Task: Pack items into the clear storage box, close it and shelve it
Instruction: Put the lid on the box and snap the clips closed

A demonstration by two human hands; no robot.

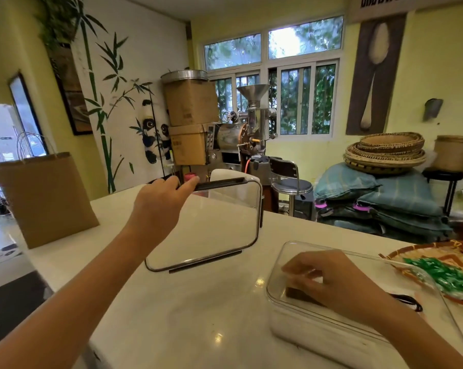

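You are standing in what looks like a small coffee shop or roastery. Behind the white counter [198, 302] stands a metal coffee roaster [241, 134] with its funnel hopper, cardboard boxes [190, 123] stacked just left of it, and filled sacks [384, 201] under woven trays [384, 153] to its right.

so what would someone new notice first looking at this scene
Probably the clear rectangular lid with dark clips, held up on edge over the middle of the white counter by the left hand at its top edge. Next, the right hand reaching into the open clear plastic storage box at the lower right, over a dark brown block. Behind, a silver coffee roaster stands by the windows.
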